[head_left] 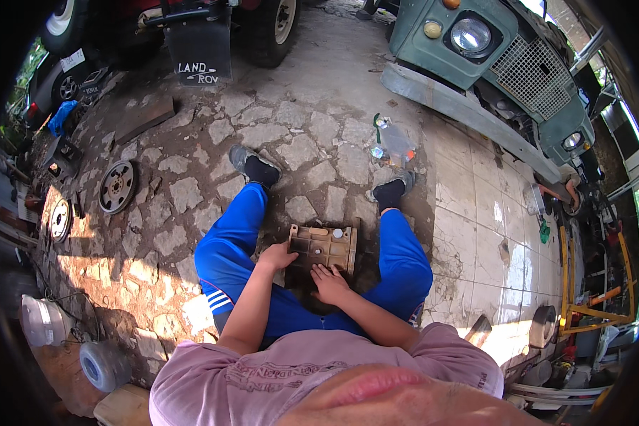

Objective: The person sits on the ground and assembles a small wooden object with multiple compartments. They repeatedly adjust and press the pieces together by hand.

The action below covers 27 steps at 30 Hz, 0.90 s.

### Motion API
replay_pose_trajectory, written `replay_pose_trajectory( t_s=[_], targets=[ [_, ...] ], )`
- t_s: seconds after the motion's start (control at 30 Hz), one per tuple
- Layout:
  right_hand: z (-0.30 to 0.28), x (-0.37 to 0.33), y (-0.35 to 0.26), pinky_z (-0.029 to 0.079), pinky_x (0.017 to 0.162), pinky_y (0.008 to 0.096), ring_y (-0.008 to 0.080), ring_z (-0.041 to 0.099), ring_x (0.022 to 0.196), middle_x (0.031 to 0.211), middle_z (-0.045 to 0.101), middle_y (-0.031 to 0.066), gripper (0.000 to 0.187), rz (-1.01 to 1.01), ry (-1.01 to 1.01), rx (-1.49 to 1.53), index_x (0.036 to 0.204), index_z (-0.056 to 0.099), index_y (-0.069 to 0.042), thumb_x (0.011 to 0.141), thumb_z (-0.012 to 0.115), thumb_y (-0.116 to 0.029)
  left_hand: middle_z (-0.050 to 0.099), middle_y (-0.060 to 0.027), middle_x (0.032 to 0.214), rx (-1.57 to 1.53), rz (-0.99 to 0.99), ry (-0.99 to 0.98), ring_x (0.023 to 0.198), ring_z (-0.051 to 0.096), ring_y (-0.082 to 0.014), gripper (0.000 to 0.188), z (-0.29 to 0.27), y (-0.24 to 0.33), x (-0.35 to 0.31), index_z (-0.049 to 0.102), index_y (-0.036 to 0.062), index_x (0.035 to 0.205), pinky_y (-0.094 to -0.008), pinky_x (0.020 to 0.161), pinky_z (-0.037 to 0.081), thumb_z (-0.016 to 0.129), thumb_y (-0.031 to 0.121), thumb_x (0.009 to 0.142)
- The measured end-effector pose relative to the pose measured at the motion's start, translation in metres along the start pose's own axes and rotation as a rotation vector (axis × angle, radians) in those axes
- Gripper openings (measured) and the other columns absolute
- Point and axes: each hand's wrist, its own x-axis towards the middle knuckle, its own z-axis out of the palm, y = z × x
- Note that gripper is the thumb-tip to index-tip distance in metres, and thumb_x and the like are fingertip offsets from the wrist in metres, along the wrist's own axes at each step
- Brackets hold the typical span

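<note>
Between my legs stands a boxy, rusty-tan metal casing (322,246) with raised ribs and a flanged edge, perhaps a gearbox housing. A round pale plug or bolt head shows near its far right corner, and a smaller one near the middle. My left hand (280,257) grips the casing's left edge, its fingers curled and partly hidden. Spread across the near part of the casing lie the fingers of my right hand (329,284), flat against the metal with nothing in them. The casing's underside and near side are in shadow or out of sight.
Uneven stone paving meets white tiles (468,234) on the right. A clear plastic bag with small items (394,144) lies beyond my right foot. Wheel rims (118,187) rest at left. A green vehicle's bumper (461,113) juts in ahead; a yellow frame (595,312) stands far right.
</note>
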Motion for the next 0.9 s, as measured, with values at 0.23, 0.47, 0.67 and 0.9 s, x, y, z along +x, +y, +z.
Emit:
replay_pose_trajectory(
  t_s=[0.23, 0.47, 0.67, 0.9],
  targets=[
    [-0.001, -0.004, -0.003, 0.022, 0.13, 0.0572, 0.0264, 0.029, 0.162, 0.173, 0.033, 0.0133, 0.079, 0.012, -0.032, 0.005, 0.162, 0.04, -0.004, 0.099, 0.067, -0.044, 0.071, -0.0236, 0.132, 0.02, 0.004, -0.019, 0.125, 0.067, -0.0392, 0.065, 0.006, -0.002, 0.004, 0.063, 0.0043, 0.142, -0.0503, 0.106, 0.054, 0.068, 0.048, 0.095],
    [0.004, -0.008, -0.001, 0.024, 0.129, 0.0561, 0.0283, 0.03, 0.161, 0.172, 0.035, 0.0147, 0.08, 0.006, -0.035, -0.006, 0.161, 0.041, -0.003, 0.097, 0.068, -0.043, 0.071, -0.0241, 0.133, 0.051, 0.002, -0.051, 0.127, 0.066, -0.0393, 0.068, 0.008, -0.01, 0.012, 0.064, 0.0038, 0.142, -0.0496, 0.108, 0.053, 0.067, 0.053, 0.094],
    [0.002, 0.004, 0.007, 0.023, 0.13, 0.0555, 0.0278, 0.029, 0.161, 0.173, 0.034, 0.0145, 0.08, -0.005, 0.027, -0.005, 0.161, 0.04, -0.003, 0.098, 0.068, -0.043, 0.069, -0.028, 0.134, 0.001, -0.082, -0.186, 0.13, 0.064, -0.0414, 0.072, 0.004, -0.016, 0.022, 0.064, -0.0019, 0.14, -0.048, 0.111, 0.05, 0.068, 0.054, 0.094],
    [0.009, 0.005, 0.009, 0.021, 0.131, 0.055, 0.0281, 0.027, 0.162, 0.173, 0.033, 0.0144, 0.082, 0.016, 0.039, -0.007, 0.162, 0.039, -0.003, 0.098, 0.068, -0.044, 0.066, -0.0285, 0.138, 0.105, -0.026, -0.273, 0.132, 0.063, -0.041, 0.08, 0.013, -0.013, 0.021, 0.061, -0.0035, 0.143, -0.0481, 0.113, 0.049, 0.067, 0.058, 0.093]
  ],
)
